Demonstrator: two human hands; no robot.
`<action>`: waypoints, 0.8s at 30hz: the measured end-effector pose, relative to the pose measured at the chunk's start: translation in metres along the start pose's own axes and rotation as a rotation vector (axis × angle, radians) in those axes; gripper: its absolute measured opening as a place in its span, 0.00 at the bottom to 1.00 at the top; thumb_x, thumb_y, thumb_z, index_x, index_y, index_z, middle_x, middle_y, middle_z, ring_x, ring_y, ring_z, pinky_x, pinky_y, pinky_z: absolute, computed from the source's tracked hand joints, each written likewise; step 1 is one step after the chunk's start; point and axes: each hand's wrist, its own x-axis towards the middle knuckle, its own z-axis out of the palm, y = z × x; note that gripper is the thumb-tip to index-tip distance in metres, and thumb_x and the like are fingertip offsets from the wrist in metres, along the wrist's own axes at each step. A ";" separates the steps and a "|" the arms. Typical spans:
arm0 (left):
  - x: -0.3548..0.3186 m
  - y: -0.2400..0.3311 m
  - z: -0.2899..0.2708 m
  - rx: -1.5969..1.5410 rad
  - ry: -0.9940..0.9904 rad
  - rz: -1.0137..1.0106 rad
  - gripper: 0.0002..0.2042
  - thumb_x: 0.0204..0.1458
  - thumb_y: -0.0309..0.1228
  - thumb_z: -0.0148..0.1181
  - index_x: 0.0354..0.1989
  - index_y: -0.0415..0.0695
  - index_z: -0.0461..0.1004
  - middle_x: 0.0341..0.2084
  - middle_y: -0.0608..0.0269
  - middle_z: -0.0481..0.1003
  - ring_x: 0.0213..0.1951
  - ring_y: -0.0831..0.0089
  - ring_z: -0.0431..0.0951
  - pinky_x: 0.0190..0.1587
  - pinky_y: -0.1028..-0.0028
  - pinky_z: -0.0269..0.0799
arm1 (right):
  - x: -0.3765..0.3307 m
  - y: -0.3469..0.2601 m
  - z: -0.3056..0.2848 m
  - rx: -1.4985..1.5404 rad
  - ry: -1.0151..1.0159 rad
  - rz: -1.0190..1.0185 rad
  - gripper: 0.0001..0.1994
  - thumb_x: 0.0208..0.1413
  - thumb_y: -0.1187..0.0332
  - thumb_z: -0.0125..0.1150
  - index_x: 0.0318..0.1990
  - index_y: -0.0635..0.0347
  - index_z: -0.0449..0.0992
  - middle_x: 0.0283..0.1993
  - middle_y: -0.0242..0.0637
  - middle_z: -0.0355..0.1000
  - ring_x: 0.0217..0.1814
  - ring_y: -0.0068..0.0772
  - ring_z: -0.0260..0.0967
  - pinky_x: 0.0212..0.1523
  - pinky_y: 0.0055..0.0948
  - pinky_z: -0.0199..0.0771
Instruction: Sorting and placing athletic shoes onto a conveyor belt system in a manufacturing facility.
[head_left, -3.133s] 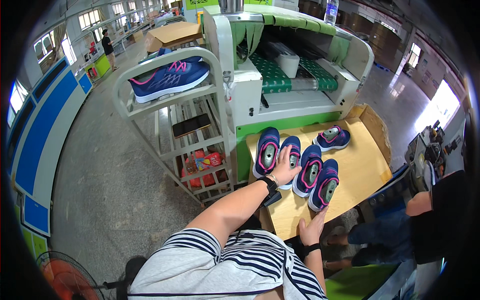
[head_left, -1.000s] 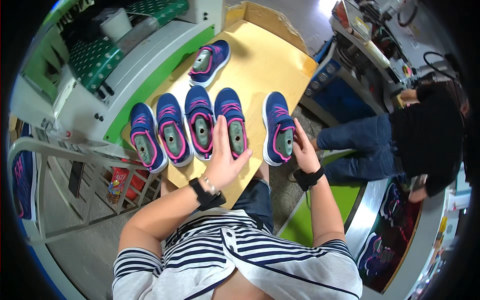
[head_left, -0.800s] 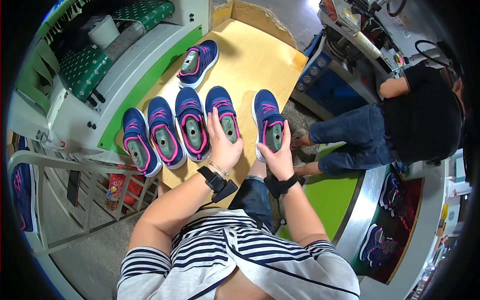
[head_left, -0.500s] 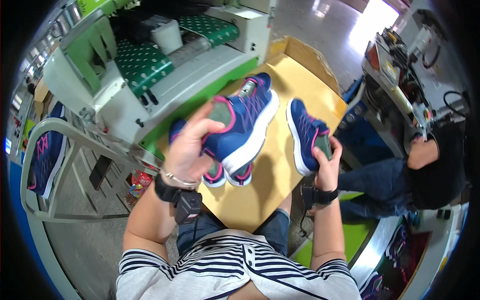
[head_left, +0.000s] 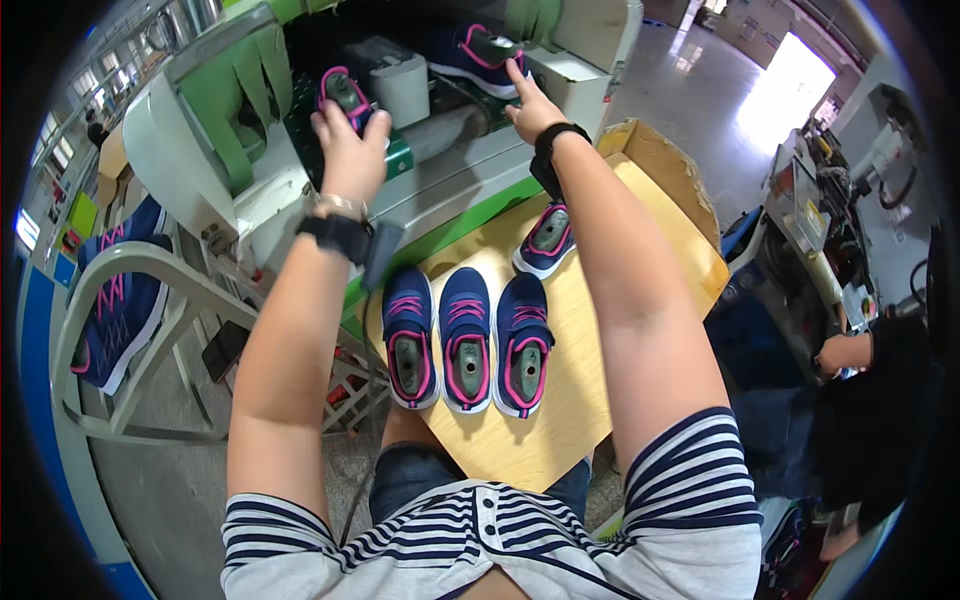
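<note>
Both my arms reach forward into the mouth of a machine. My left hand (head_left: 350,155) is closed round the heel end of a navy sneaker (head_left: 343,92) with pink trim, held over the green belt. At the opening's right side, my right hand (head_left: 535,105) has its fingers apart. Its index finger is at the heel of another navy sneaker (head_left: 478,62), which sits on the belt; contact is hard to tell. Below my hands, three matching sneakers (head_left: 465,340) stand side by side on a tan board, toes away from me. One more sneaker (head_left: 547,240) is partly hidden by my right forearm.
A white box-shaped part (head_left: 398,85) stands in the machine opening between the two sneakers. The tan board (head_left: 570,400) lies before me, with cardboard (head_left: 665,165) behind it. At left a grey metal rack (head_left: 150,262) holds sneakers. A person in dark clothes (head_left: 870,420) works at right.
Both hands have moved forward from above the board into the machine, each to a sneaker there. My right hand's grip has loosened. The sneakers on the board now show in full rows.
</note>
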 end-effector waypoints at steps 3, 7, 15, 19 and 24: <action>-0.091 0.010 -0.038 0.003 -0.059 0.286 0.39 0.59 0.35 0.58 0.73 0.34 0.42 0.73 0.34 0.38 0.74 0.43 0.40 0.73 0.58 0.40 | -0.062 -0.032 0.021 -0.265 -0.031 0.385 0.44 0.51 0.45 0.65 0.74 0.37 0.50 0.77 0.52 0.41 0.78 0.66 0.37 0.71 0.65 0.45; -0.195 0.034 -0.036 -0.065 -0.400 0.269 0.38 0.57 0.29 0.58 0.73 0.38 0.45 0.73 0.41 0.41 0.74 0.46 0.45 0.72 0.58 0.45 | -0.183 0.049 0.040 -0.055 0.161 0.672 0.51 0.38 0.60 0.72 0.73 0.44 0.48 0.70 0.61 0.48 0.73 0.62 0.46 0.70 0.54 0.52; -0.290 0.041 -0.022 -0.267 -0.830 0.165 0.40 0.58 0.33 0.59 0.73 0.33 0.43 0.72 0.38 0.46 0.74 0.48 0.46 0.73 0.61 0.42 | -0.291 -0.030 -0.089 0.173 0.463 0.381 0.39 0.43 0.81 0.57 0.69 0.58 0.57 0.61 0.53 0.60 0.64 0.50 0.61 0.66 0.41 0.60; -0.326 0.028 0.034 -0.313 -0.805 0.024 0.49 0.50 0.32 0.64 0.74 0.37 0.36 0.69 0.35 0.50 0.71 0.44 0.51 0.72 0.60 0.50 | -0.331 -0.121 -0.127 0.138 0.243 0.251 0.36 0.53 0.82 0.54 0.72 0.59 0.54 0.66 0.52 0.59 0.66 0.52 0.60 0.67 0.41 0.59; -0.346 0.030 0.039 -0.468 -0.787 -0.008 0.49 0.45 0.24 0.60 0.74 0.40 0.35 0.63 0.36 0.58 0.64 0.43 0.62 0.66 0.59 0.59 | -0.356 -0.180 -0.138 0.227 -0.043 0.188 0.28 0.57 0.77 0.57 0.67 0.58 0.65 0.61 0.53 0.64 0.60 0.54 0.65 0.64 0.42 0.63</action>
